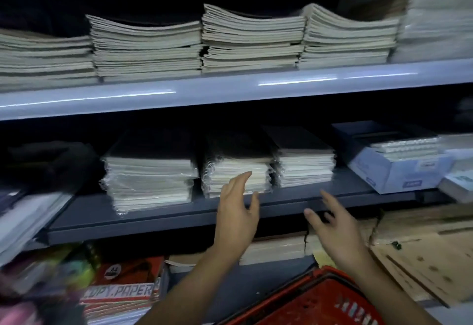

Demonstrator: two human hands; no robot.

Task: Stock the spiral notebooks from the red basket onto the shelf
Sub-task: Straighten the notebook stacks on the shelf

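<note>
Both hands empty, fingers spread apart. Left hand (236, 205) raised at the near face of the middle wrapped stack (236, 175) on the dark shelf (158, 218), fingertips touching or just short of it; cannot tell which. Right hand (332, 227) lower, to the right, near the shelf's front edge.

Red basket (314, 301) sits nearest, below the right forearm; contents not visible.

Stack's spiral edge runs near to far. Left hand is closer to the stack; right hand closer to the basket, so likely the one to reach down next.
</note>
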